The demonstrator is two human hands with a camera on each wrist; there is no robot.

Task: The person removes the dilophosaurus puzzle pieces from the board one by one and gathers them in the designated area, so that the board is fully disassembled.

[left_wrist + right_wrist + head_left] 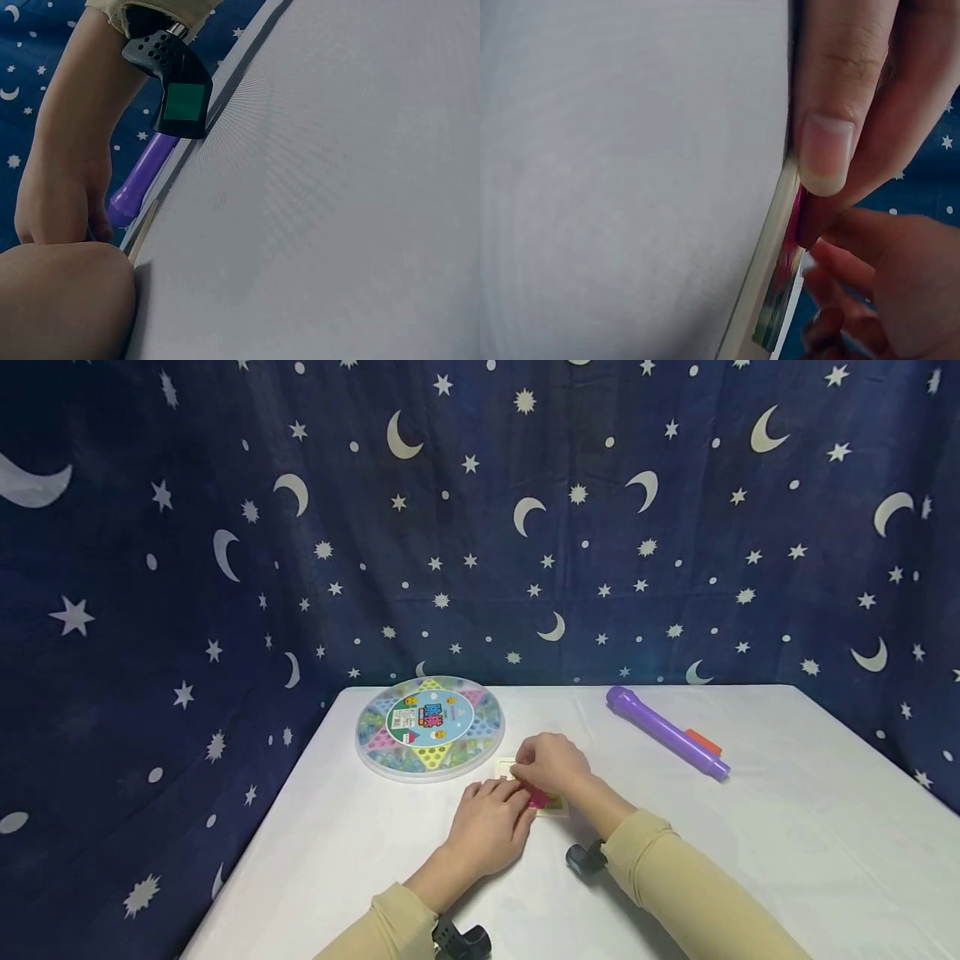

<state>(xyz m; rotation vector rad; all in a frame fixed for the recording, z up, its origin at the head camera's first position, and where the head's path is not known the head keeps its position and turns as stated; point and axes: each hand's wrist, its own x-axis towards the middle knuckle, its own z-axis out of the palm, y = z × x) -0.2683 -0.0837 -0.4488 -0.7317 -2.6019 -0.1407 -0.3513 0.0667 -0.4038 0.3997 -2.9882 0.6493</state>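
A small flat board (553,812) with a cream rim lies on the white table, mostly covered by the hands. A pink piece (537,797) shows on it between them. My right hand (555,763) reaches over the board's far side; in the right wrist view its thumb (829,150) and forefinger pinch at a thin magenta edge (802,214) by the board's rim. My left hand (491,827) lies palm down at the board's near left, its loosely extended fingers touching the board. The left fingertips are hidden in the left wrist view.
A round Chinese checkers box (431,770) with marbles stands behind and left of the hands. To the right lies a purple tube (667,732) beside an orange piece (703,742). A dark curtain (480,527) with moons and stars hangs behind the white table (750,860).
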